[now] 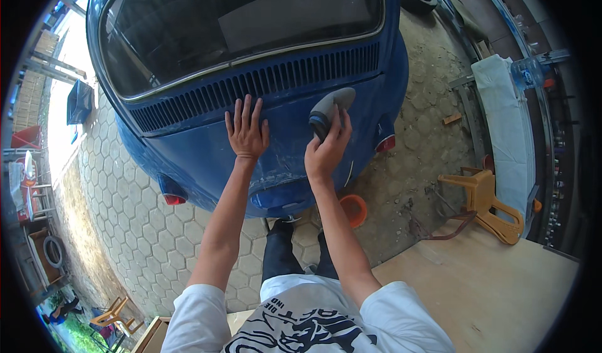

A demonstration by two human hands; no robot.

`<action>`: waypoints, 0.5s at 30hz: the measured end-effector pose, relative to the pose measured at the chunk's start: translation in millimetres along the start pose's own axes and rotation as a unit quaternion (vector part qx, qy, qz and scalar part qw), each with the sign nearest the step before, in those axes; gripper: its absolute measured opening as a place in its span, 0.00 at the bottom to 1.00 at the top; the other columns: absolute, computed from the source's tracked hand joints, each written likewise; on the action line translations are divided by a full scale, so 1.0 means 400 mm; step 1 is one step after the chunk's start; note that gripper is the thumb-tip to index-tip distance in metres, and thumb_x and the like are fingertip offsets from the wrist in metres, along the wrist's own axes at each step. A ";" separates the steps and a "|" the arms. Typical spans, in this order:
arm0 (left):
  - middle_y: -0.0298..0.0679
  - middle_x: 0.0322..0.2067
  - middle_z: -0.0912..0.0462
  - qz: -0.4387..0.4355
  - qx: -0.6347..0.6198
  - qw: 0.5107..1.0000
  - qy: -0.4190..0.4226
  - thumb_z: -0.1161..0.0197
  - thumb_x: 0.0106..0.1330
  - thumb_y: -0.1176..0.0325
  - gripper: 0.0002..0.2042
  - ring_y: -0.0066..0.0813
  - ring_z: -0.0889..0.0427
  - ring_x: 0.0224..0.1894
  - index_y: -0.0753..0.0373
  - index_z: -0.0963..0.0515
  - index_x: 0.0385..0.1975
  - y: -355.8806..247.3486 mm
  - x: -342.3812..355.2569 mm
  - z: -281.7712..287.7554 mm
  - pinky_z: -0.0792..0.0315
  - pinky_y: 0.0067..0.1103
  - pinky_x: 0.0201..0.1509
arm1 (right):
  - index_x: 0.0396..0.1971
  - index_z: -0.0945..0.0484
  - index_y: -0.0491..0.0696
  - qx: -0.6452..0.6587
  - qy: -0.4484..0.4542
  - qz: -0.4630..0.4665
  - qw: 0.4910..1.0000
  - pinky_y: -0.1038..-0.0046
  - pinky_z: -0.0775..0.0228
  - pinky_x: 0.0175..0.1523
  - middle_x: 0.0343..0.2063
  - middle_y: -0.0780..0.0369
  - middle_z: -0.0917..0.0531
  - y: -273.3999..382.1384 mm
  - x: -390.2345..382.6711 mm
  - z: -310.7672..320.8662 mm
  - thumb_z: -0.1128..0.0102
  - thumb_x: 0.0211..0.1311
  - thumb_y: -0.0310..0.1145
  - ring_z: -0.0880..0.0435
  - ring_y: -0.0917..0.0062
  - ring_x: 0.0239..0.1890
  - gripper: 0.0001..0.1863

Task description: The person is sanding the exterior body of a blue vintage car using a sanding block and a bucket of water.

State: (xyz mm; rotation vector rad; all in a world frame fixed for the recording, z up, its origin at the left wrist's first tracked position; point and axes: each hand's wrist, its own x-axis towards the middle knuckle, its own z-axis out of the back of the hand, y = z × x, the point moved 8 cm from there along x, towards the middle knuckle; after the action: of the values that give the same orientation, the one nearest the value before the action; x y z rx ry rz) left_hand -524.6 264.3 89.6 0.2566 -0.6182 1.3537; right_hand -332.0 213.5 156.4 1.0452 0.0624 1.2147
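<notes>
1. The right hand (326, 155), near 1 o'clock from the middle of the view, is curled around a grey oval hand tool (338, 98) with a dark, blue-banded end; its exact kind is unclear.
2. That tool lies on or just over the blue lid (285, 130) at the car's rear, its far end near the seam below the vent slots (269, 79). Its underside is hidden, so full contact cannot be told.
3. The left hand (248, 138), towards 11 o'clock, holds nothing: with palm down and fingers spread, it seems to rest on the same lid, just below the slots.
4. The tool's face is best laid flat to the metal, the wrist tilting with the curve as the lid rounds off towards 3 o'clock; an edge digging in could mark the paint.
5. Light, even, overlapping strokes would probably suit this surface better than hard pressure on one spot. Ease off by the seam and slots, where the tip could catch.
6. The left hand is well placed to steady the body or feel for roughness; its fingers should stay out of the tool's path.
7. Mind the red tail lamp (385, 143) between 2 and 3 o'clock, and the orange bucket (359, 207) between 4 and 5, close to the feet.
</notes>
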 end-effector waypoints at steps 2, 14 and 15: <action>0.34 0.67 0.36 -0.009 0.016 1.000 -0.023 0.54 0.68 0.56 0.23 0.35 0.41 0.70 0.50 0.30 0.62 -0.016 -0.006 -0.003 0.55 0.41 0.73 | 0.62 0.33 0.49 -0.036 0.046 0.054 0.997 0.61 0.31 0.58 0.61 0.54 0.34 0.033 0.026 -0.050 0.44 0.45 0.15 0.29 0.54 0.54 0.37; 0.37 0.64 0.32 -0.007 0.012 1.000 -0.026 0.55 0.69 0.56 0.22 0.38 0.40 0.69 0.50 0.28 0.61 -0.004 -0.024 -0.008 0.59 0.40 0.74 | 0.57 0.24 0.54 -0.210 0.045 0.014 0.976 0.70 0.33 0.50 0.63 0.65 0.29 -0.094 0.093 -0.134 0.46 0.43 0.17 0.31 0.63 0.44 0.35; 0.37 0.64 0.32 -0.009 0.011 1.000 -0.023 0.55 0.69 0.56 0.22 0.38 0.40 0.69 0.50 0.28 0.61 -0.010 -0.022 -0.009 0.59 0.40 0.74 | 0.58 0.24 0.53 -0.217 0.051 0.008 0.975 0.70 0.32 0.50 0.63 0.64 0.29 -0.144 0.132 -0.115 0.47 0.44 0.17 0.31 0.62 0.44 0.35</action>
State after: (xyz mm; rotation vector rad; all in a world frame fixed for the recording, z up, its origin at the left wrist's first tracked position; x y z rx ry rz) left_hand -520.5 257.8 82.6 0.3117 -0.6377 1.3420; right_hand -293.8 285.0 116.4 0.6032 -0.1281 1.2261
